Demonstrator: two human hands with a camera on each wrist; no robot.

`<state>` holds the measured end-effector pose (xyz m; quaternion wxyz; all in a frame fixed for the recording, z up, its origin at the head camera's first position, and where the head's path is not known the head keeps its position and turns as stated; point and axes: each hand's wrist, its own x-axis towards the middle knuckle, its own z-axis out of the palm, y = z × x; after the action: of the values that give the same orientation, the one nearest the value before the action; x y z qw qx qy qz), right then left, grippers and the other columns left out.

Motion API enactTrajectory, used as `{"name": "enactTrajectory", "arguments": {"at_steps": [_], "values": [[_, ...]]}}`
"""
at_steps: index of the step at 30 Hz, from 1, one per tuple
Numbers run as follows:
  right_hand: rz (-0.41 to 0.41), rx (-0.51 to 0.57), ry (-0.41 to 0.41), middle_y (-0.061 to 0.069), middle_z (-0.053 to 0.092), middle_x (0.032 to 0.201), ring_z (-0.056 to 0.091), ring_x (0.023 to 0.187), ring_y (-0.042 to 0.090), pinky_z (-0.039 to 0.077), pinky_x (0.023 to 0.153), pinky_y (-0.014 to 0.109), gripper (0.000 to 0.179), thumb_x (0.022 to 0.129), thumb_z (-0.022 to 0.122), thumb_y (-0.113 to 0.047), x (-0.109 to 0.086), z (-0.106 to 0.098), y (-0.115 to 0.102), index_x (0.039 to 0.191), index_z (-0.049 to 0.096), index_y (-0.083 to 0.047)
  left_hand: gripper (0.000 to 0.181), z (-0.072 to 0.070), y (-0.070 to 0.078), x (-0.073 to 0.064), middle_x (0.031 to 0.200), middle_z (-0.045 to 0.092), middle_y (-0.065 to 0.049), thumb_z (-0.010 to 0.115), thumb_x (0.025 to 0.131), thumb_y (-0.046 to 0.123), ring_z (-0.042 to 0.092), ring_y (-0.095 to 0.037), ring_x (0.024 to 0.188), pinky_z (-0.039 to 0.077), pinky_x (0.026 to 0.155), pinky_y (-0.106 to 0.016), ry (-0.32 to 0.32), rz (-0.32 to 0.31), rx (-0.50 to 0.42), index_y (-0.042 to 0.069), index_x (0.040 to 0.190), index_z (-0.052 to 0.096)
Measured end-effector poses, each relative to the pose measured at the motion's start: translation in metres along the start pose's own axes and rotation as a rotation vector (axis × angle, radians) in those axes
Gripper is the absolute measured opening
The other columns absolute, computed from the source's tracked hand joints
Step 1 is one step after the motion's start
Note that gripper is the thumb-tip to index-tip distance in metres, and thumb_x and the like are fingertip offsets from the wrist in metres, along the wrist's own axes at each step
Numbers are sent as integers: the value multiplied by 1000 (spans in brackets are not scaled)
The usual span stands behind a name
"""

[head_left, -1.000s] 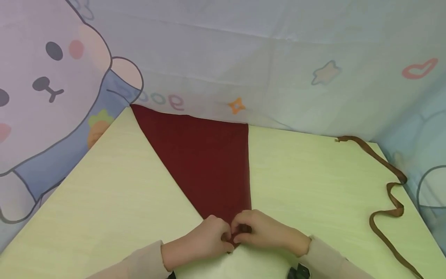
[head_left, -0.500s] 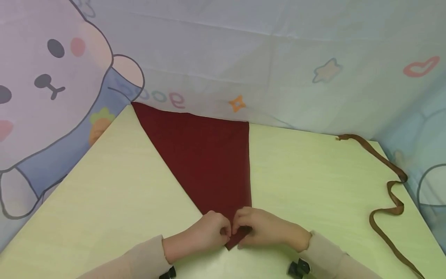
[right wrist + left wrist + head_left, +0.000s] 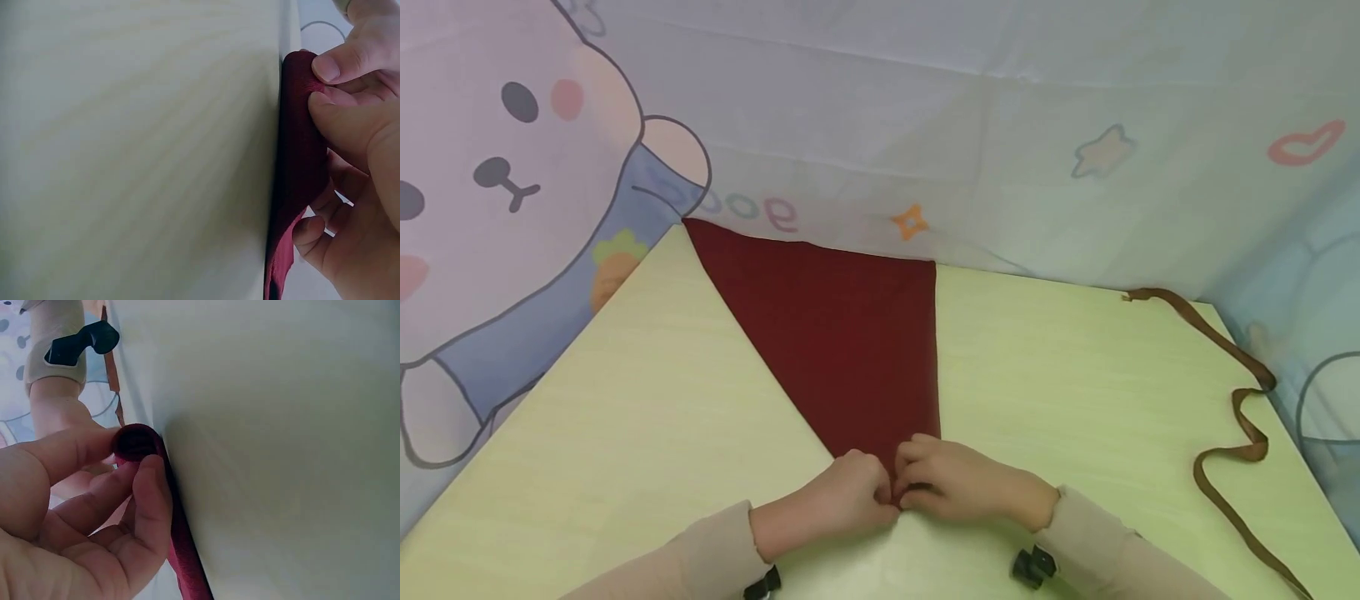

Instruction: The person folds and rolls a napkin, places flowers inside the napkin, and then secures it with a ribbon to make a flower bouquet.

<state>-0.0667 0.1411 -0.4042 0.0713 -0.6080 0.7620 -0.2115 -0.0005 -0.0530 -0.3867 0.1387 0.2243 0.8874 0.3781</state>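
Observation:
A dark red cloth [image 3: 850, 342] lies flat on the table, wide at the far edge and tapering toward me. Both hands meet at its narrow near end. My left hand [image 3: 838, 500] pinches the left side of that end with bent fingers. Close beside it, my right hand [image 3: 962, 483] pinches the right side between thumb and fingers. The left wrist view shows the cloth end [image 3: 139, 439] curled over into a small roll. Seen from the right wrist, the rolled edge [image 3: 300, 119] has a thumb tip on it. The cloth's tip is hidden in the roll.
A long brown ribbon [image 3: 1232, 452] winds down the right side of the pale yellow-green table [image 3: 1060, 375]. Behind stands a printed cloth backdrop [image 3: 865, 100] with a cartoon bear. Black wrist devices [image 3: 1033, 567] sit under the sleeves.
The pointed tip that showed below the hands is now turned up out of sight. The right thumb has come up against the cloth, and both hands have shifted slightly away from me.

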Motion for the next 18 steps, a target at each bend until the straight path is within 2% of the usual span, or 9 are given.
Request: {"name": "enactTrajectory", "arguments": {"at_steps": [2, 6, 9, 14, 18], "values": [[28, 23, -1, -11, 58, 91, 47, 87, 4, 42, 79, 13, 6, 91, 66, -19, 2, 0, 0, 94, 70, -17, 45, -1, -1, 0, 43, 26, 14, 69, 76, 3, 19, 2, 40, 16, 40, -14, 12, -5, -27, 16, 44, 40], [72, 67, 4, -13, 61, 92, 48, 87, 3, 42, 78, 15, 4, 93, 65, -22, 4, -1, 0, 94, 66, -18, 25, -3, -4, -1, 51, 49, 9, 73, 76, 1, 38, 1, 46, 32, 44, -16, 54, -16, -58, 9, 57, 58], [51, 63, 14, -13, 62, 93, 48, 88, 4, 43, 79, 15, 4, 93, 64, -21, 6, 0, 2, 93, 67, -18, 13, -4, -7, -1, 61, 60, 3, 74, 75, 0, 47, -1, 53, 40, 50, -18, 76, -6, -54, 7, 69, 65], [9, 16, 16, -9, 64, 97, 50, 93, 6, 43, 83, 17, 10, 87, 71, -19, 5, -1, 5, 97, 70, -15, 19, -6, -9, -1, 55, 53, 6, 71, 74, -2, 41, -2, 49, 34, 47, -17, 97, -8, -5, 8, 60, 63], [-27, -46, 37, -5, 62, 100, 50, 94, 9, 44, 85, 20, 15, 83, 73, -14, 7, 0, 6, 98, 71, -13, 19, -8, -9, -2, 53, 47, 8, 67, 73, -5, 37, -3, 48, 30, 46, -17, 109, -25, 11, 8, 59, 62]]}}
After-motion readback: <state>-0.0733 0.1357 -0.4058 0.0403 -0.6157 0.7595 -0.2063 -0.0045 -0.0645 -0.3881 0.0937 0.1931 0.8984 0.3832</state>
